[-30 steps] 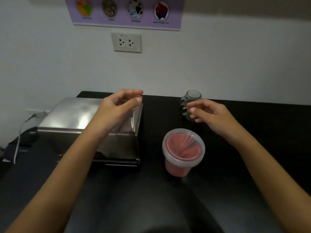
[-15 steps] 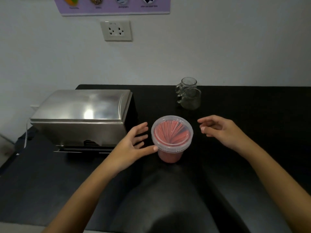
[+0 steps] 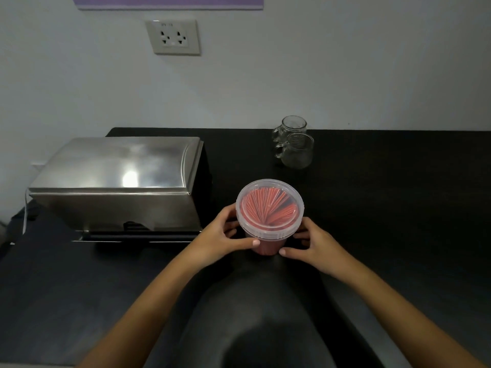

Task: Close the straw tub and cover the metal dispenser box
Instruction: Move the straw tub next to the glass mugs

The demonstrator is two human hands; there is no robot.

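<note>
A clear plastic straw tub [image 3: 269, 211] full of red straws stands upright on the black table, with its clear lid seated on top. My left hand [image 3: 220, 239] grips the tub's left side and my right hand [image 3: 313, 244] grips its right side, thumbs on the near wall below the lid's rim. To the left sits the metal dispenser box [image 3: 119, 181], its shiny domed cover down over it.
Two glass mugs [image 3: 295, 146] stand behind the tub near the wall. The black table [image 3: 398, 208] stretches away to the right. A wall socket [image 3: 172, 37] is above the box. A white cable [image 3: 25, 208] hangs at the box's left.
My left hand came off the box's cover and moved down to the tub. My right hand left the mugs. Both hands now hold the tub's sides.
</note>
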